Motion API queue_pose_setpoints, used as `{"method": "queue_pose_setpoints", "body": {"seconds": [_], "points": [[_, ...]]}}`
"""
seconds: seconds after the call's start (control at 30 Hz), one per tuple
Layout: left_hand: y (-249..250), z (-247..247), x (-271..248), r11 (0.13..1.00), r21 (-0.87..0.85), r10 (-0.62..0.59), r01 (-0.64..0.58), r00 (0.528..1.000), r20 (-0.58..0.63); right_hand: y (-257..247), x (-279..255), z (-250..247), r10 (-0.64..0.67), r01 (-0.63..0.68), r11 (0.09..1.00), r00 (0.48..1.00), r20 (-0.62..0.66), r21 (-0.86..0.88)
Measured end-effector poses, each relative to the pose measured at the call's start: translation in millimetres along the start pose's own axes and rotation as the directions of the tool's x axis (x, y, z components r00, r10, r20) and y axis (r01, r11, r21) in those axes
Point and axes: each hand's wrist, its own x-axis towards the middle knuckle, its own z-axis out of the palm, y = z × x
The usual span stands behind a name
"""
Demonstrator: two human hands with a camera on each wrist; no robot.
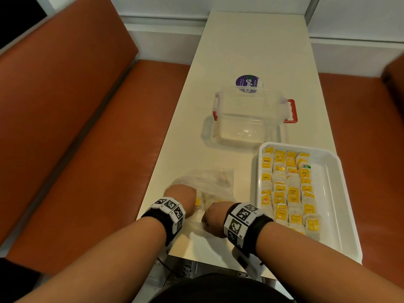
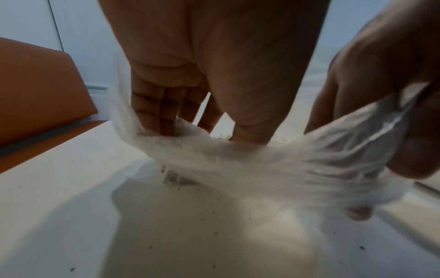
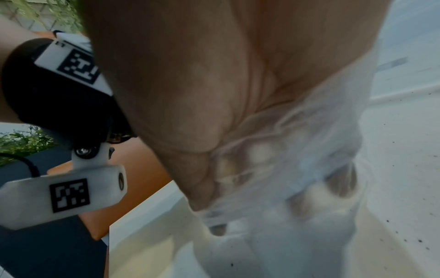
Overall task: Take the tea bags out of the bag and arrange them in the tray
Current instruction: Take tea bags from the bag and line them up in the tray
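two hands work at a thin clear plastic bag (image 1: pixel 209 184) on the pale tabletop (image 1: pixel 251 51), left of the white tray (image 1: pixel 336 171) of yellow tea bags (image 1: pixel 286 189). left wrist view: the left hand (image 2: pixel 214 65) reaches inside, fingers (image 2: pixel 152 111) straight. right wrist view: the right hand (image 3: pixel 190 112) has its grip curled tight on the bag's rim.

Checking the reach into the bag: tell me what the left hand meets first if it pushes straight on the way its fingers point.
Probably the tea bags inside the plastic bag: the left hand points into its mouth, fingers already past the film. Depth is unclear.
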Motion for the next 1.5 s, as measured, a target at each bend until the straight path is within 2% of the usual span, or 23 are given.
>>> {"method": "queue_pose_setpoints", "body": {"seconds": [0.13, 0.5, 0.6, 0.7, 0.8, 0.9, 0.97, 1.03, 1.07, 1.13, 1.27, 1.33, 1.37, 1.43, 1.47, 1.5], "points": [[2, -7, -1, 0.999, 0.023, 0.025, -0.025, 1.0, 0.009, 1, -1, 0, 0.002, -0.002, 1.0, 1.0, 0.011, 0.007], [-5, -26, -7, 0.992, 0.07, 0.106, -0.1, 0.99, -0.09, 1, -1, -1, 0.016, -0.017, 0.999, 0.999, 0.032, 0.034], [-12, -31, -12, 0.995, -0.029, 0.087, -0.093, 0.983, -0.164, 1, 1, 0, 0.018, -0.02, 0.998, 0.999, 0.041, 0.055], [-22, -34, -20, 0.95, -0.251, 0.117, -0.184, 0.959, -0.257, 0, 2, -2, 0.019, -0.021, 0.999, 0.998, 0.059, 0.043], [-30, -39, -32, 0.803, -0.529, 0.106, -0.274, 0.94, -0.326, -1, 1, -6, 0.016, -0.018, 0.999, 0.998, 0.064, 0.039], [-35, -44, -42, 0.617, -0.716, 0.069, -0.328, 0.928, -0.365, -2, -4, -11, 0.014, -0.017, 0.999, 0.998, 0.066, 0.041], [-37, -44, -46, 0.424, -0.843, 0.022, -0.331, 0.934, -0.356, -3, -7, -14, 0.016, -0.019, 0.999, 0.997, 0.069, 0.038], [-37, -44, -51, 0.19, -0.936, -0.038, -0.296, 0.951, -0.308, -5, -11, -15, 0.015, -0.017, 1.0, 0.997, 0.079, 0.025], [-37, -43, -52, 0.081, -0.954, -0.055, -0.289, 0.954, -0.294, -5, -13, -16, 0.013, -0.015, 1.0, 0.997, 0.081, 0.016], [-36, -41, -55, -0.075, -0.952, -0.064, -0.296, 0.954, -0.292, -6, -19, -18, 0.008, -0.008, 1.0, 0.999, 0.047, 0.014], [-38, -37, -59, -0.228, -0.936, -0.055, -0.267, 0.964, -0.262, -2, -33, -32, 0.0, 0.014, 0.983, 0.997, -0.078, 0.182], [-38, -34, -60, -0.295, -0.923, -0.054, -0.248, 0.968, -0.243, 3, -42, -41, 0.027, 0.043, 0.956, 0.972, -0.233, 0.29], [-38, -32, -61, -0.329, -0.914, -0.056, -0.239, 0.971, -0.234, 6, -46, -45, 0.082, 0.053, 0.927, 0.938, -0.338, 0.371], [-36, -30, -63, -0.378, -0.898, -0.056, -0.225, 0.974, -0.22, 12, -52, -52, 0.25, 0.094, 0.822, 0.827, -0.504, 0.562], [-35, -29, -64, -0.396, -0.892, -0.053, -0.22, 0.975, -0.217, 14, -53, -55, 0.316, 0.131, 0.756, 0.785, -0.533, 0.642], [-33, -29, -65, -0.411, -0.886, -0.049, -0.215, 0.976, -0.214, 15, -53, -57, 0.345, 0.172, 0.692, 0.774, -0.531, 0.701]]}}
